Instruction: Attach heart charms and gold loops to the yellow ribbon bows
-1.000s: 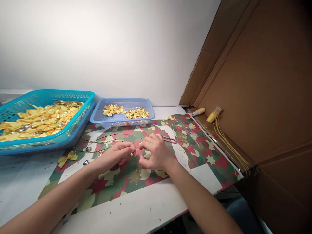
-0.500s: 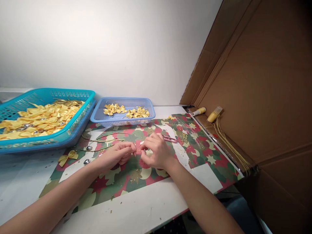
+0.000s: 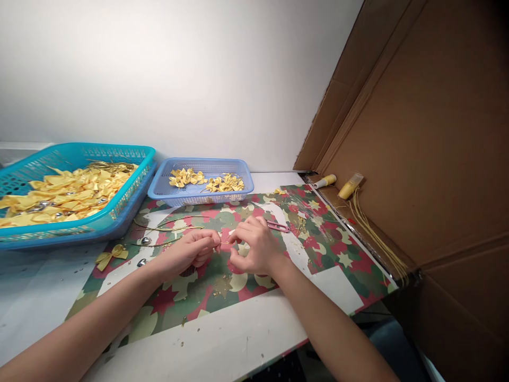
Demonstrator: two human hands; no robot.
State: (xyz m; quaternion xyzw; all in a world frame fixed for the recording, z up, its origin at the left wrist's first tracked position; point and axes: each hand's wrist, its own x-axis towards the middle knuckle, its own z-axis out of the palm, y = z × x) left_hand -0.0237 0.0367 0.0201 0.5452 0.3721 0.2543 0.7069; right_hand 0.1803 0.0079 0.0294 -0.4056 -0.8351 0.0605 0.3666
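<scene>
A short stretch of thin gold cord (image 3: 225, 243) spans the small gap between my two hands, over the patterned sheet. My left hand (image 3: 200, 248) is closed, thumb and forefinger pinching one end of it. Curled fingers of my right hand (image 3: 254, 246) meet the other end; its thumb sits a little below them. What lies inside each pinch is too small to make out. Left of my left hand are loose gold cords (image 3: 170, 229), two silver hearts, one a silver heart (image 3: 142, 262), and a yellow bow (image 3: 111, 257). Behind my right hand lies a pink tool (image 3: 278, 226).
A turquoise basket (image 3: 145, 154) of yellow bows, silver hearts and cords stands at left. Beside it is a blue basket (image 3: 199, 199) with two piles of bows. Along the cardboard wall (image 3: 437, 132) at right lie a yellow tube (image 3: 350, 187) and a cord bundle (image 3: 377, 246).
My right thumb has moved slightly away from its forefinger, and the cord between the hands shows more clearly. My left hand has shifted very slightly. The things around have stayed put.
</scene>
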